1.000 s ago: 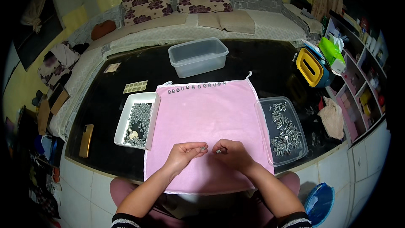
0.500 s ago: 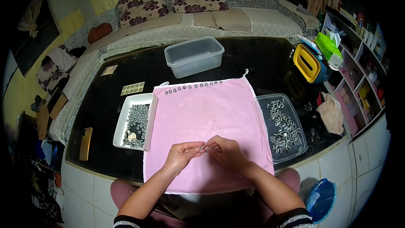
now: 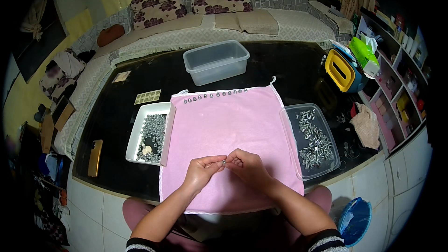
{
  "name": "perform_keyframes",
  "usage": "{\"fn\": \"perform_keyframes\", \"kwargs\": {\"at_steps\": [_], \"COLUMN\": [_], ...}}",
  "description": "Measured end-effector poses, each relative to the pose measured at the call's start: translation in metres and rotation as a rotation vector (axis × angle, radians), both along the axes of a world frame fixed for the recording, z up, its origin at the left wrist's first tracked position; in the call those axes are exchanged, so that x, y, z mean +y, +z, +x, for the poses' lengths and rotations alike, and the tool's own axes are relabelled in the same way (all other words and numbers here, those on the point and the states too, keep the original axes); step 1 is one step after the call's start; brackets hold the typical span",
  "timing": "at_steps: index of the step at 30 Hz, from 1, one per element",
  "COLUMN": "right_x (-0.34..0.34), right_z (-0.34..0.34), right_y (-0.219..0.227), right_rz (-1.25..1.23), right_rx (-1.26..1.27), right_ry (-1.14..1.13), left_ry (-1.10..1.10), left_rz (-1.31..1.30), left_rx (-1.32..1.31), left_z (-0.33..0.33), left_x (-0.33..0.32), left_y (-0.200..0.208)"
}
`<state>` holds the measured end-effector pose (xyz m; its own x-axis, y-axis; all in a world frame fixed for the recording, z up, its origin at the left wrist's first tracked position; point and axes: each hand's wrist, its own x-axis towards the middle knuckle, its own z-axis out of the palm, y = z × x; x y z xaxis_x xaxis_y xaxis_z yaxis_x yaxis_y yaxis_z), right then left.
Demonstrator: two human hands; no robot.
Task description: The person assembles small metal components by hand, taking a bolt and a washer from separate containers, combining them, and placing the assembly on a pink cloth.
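Over the near part of a pink cloth (image 3: pixel 219 130), my left hand (image 3: pixel 201 172) and my right hand (image 3: pixel 249 167) meet fingertip to fingertip. Both are closed in a pinch around a small silvery metal part (image 3: pixel 224 162); its exact shape is mostly hidden by the fingers. Along the cloth's far edge stands a row of several small metal pieces (image 3: pixel 211 95). To the left, a white tray (image 3: pixel 132 133) contains many small round metal pieces (image 3: pixel 153 128) and a pale disc. A clear shallow plastic tray (image 3: pixel 332 133) on the right holds many short, stud-like metal pieces (image 3: pixel 315 142).
A clear plastic bin (image 3: pixel 217 67) stands at the back of the dark table (image 3: pixel 154 72). A phone (image 3: pixel 95 158) and a stamped sheet (image 3: pixel 147 97) lie on the left. At the far right are a yellow-and-blue tissue box (image 3: pixel 340 71) and a beige cloth (image 3: pixel 365 126). A blue bucket (image 3: pixel 355 224) sits on the floor.
My right fingertips have moved slightly left, closer against my left fingertips, around the small metal part. The trays and the row of pieces stay in place.
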<state>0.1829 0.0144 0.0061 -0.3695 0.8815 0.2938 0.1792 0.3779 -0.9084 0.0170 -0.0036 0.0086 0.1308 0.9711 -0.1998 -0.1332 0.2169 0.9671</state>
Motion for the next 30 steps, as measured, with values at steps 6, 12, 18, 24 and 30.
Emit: {"fn": "perform_keyframes", "kwargs": {"at_steps": [6,12,18,24,30], "right_x": [-0.001,-0.001,-0.001,0.002,0.005], "right_z": [-0.001,-0.003,-0.003,-0.003,0.001], "right_y": [0.003,0.003,0.003,0.000,0.001], "right_rz": [-0.126,-0.230,-0.294,-0.370,-0.600], "right_rx": [0.056,0.112,0.113,0.119,0.389], "right_ry": [0.025,0.021,0.039,0.026,0.161], "left_ry": [0.066,0.105,0.109,0.085,0.087], "left_rz": [0.018,0.045,0.078,0.129,0.179], "left_rx": [0.008,-0.001,-0.020,-0.022,-0.088], "left_z": [0.002,0.003,0.004,0.003,0.001], "left_x": [-0.001,0.000,0.000,-0.001,0.001], "left_y": [-0.001,-0.005,-0.006,-0.010,-0.011]}}
